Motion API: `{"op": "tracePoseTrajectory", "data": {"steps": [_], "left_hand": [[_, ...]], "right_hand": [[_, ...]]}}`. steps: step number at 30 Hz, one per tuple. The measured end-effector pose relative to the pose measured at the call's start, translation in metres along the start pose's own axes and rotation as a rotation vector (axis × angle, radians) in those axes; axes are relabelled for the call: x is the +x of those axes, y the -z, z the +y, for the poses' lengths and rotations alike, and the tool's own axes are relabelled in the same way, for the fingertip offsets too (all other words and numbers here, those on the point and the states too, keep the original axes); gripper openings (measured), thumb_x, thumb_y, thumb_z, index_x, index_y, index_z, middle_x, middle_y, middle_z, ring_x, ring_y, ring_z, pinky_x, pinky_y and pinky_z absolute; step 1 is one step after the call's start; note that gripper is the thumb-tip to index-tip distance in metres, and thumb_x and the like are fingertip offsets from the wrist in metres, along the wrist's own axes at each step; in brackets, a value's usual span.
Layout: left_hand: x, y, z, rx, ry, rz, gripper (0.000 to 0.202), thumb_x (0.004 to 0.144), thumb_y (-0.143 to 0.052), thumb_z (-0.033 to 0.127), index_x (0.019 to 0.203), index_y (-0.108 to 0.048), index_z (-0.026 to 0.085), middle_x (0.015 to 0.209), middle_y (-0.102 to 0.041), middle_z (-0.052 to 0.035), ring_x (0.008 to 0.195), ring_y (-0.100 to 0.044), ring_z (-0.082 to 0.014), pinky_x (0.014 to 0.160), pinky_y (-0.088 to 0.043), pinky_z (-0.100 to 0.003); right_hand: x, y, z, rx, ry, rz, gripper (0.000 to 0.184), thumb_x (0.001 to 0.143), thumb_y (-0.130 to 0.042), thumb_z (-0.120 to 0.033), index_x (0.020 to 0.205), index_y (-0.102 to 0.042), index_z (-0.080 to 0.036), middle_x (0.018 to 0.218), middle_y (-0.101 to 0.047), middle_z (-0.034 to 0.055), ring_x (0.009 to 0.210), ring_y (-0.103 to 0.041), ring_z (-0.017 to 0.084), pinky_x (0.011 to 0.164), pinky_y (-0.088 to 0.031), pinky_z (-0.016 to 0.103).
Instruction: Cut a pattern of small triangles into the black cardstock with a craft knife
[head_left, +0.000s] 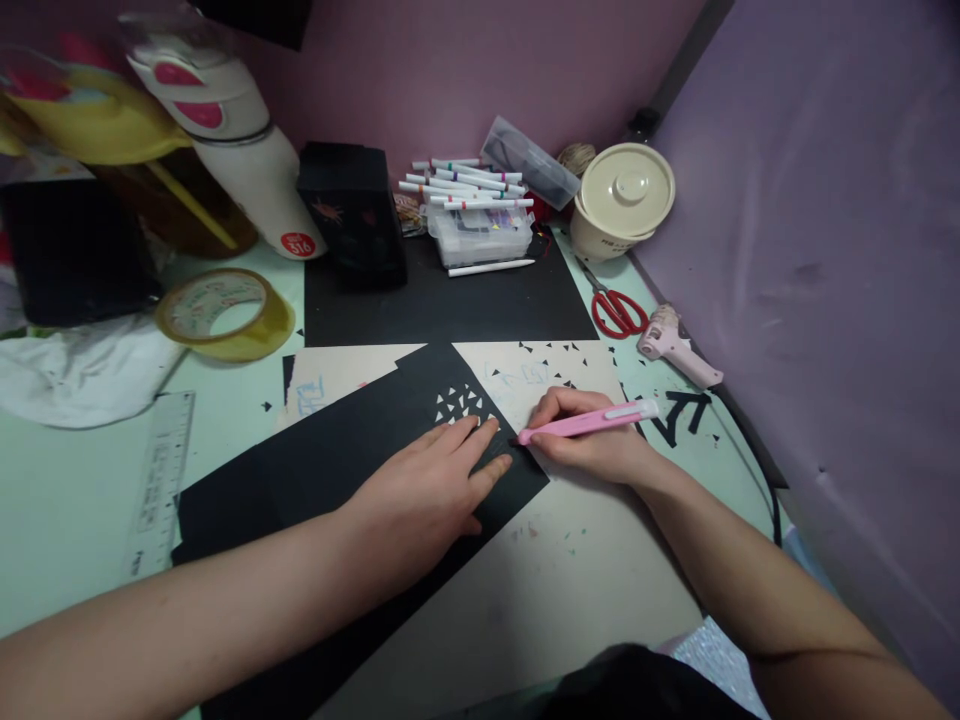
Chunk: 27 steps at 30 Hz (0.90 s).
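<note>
A black paper sheet [315, 470] lies tilted across a beige cutting board [570, 570]. Small triangular holes [459, 403] are cut out near its far corner. My left hand [431, 485] presses flat on the sheet, fingers spread toward that corner. My right hand [592, 440] grips a pink craft knife [585, 422], its tip touching the sheet's right edge just beyond my left fingertips. Tiny black triangle scraps [555, 352] are scattered on the board behind the knife.
Red scissors [616, 310], a pink glue gun [675, 345] and a lidded cream pot [622, 198] sit at the right. Markers [469, 185] lie on a clear box at the back. Tape roll [225, 315] and clear ruler [161, 470] are on the left.
</note>
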<state>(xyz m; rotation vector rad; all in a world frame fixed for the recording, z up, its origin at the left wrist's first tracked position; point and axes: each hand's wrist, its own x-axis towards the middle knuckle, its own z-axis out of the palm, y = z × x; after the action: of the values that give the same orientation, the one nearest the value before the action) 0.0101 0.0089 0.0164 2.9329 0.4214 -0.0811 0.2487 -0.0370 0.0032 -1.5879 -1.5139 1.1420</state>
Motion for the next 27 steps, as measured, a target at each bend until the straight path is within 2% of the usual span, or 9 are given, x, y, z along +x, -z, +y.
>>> {"op": "tracePoseTrajectory", "data": {"steps": [11,27], "left_hand": [[0.0006,0.0023,0.0009,-0.005,0.008,-0.022,0.071,0.080,-0.078,0.040,0.141,-0.052,0.017,0.150,-0.046,-0.0222,0.136,-0.047,-0.0388,0.108,-0.044,-0.050],[0.0003,0.0022,0.0000,0.027,-0.001,-0.012,0.068,0.081,-0.077,0.042,0.140,-0.054,0.017,0.150,-0.046,-0.0221,0.136,-0.048,-0.0375,0.108,-0.045,-0.049]], "right_hand": [[-0.0002,0.0000,-0.0024,-0.016,0.014,-0.015,0.012,0.078,-0.071,-0.026,0.072,-0.064,-0.018,0.073,-0.068,0.0012,0.063,-0.056,0.011,0.054,-0.041,0.023],[-0.0003,-0.0043,-0.0030,-0.006,0.027,0.050,0.010,0.076,-0.070,-0.022,0.070,-0.062,-0.018,0.072,-0.069,0.0016,0.062,-0.057,0.012,0.054,-0.041,0.023]]}}
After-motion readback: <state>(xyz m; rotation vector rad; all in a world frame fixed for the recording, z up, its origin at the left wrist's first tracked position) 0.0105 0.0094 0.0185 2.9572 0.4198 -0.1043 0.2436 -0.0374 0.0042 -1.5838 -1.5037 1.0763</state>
